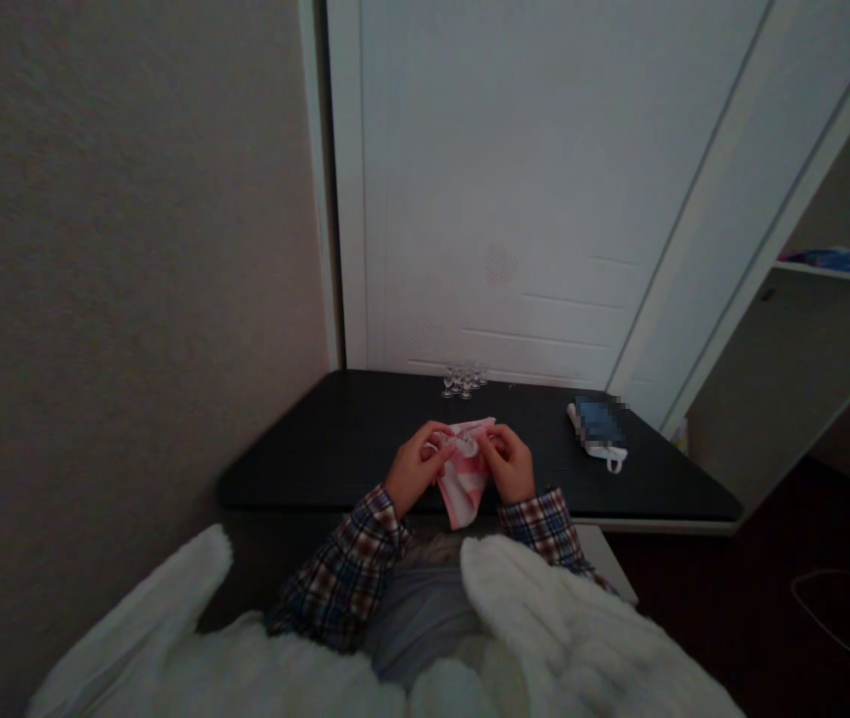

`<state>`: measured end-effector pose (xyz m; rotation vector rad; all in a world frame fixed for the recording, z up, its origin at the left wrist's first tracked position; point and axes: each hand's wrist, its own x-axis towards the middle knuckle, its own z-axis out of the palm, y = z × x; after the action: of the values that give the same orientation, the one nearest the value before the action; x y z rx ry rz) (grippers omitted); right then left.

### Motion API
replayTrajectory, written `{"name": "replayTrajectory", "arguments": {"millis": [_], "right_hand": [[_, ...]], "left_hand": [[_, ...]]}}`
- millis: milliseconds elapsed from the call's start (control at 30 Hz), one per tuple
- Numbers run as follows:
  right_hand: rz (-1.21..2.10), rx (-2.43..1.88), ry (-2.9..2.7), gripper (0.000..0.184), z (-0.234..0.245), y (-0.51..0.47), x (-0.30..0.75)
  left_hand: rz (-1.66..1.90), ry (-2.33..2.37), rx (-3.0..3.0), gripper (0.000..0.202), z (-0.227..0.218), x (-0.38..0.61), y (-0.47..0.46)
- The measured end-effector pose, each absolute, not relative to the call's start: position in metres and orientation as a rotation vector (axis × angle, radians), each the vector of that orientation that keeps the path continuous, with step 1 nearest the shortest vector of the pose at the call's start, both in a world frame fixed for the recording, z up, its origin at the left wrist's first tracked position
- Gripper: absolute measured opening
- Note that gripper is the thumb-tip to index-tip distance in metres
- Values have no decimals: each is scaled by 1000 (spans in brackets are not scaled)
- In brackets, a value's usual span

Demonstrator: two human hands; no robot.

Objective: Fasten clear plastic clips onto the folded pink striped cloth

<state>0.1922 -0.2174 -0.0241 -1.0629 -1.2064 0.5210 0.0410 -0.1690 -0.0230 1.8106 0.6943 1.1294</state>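
A pink and white piece of cloth [462, 491] is held up between my two hands over the front part of the dark desk. My left hand [416, 467] pinches its upper left part, fingers closed. At the upper right of the cloth, my right hand [513, 465] grips it between thumb and fingers. Something small and pale or shiny shows on the cloth between the fingertips, too small to name. The lower end of the cloth hangs past the desk's front edge.
Several small clear round pieces [463, 380] lie at the back of the black desk [305, 449]. A blue-screened device, partly blurred, lies on a white item with a loop [605, 451] at the right. A white panel [500, 179] rises behind; a wall [171, 249] stands left.
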Motion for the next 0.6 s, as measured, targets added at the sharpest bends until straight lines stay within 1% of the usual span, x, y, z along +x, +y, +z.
{"name": "replayTrajectory", "arguments": {"millis": [333,600], "right_hand": [[544,-1048,-1207,27,-24,-218,192],[579,-1030,-1233,26,-24,-217,192]], "left_hand": [[1133,713,1771,32,-20,40,-171],[1084,709,1753,37,-25,41,-166]]}}
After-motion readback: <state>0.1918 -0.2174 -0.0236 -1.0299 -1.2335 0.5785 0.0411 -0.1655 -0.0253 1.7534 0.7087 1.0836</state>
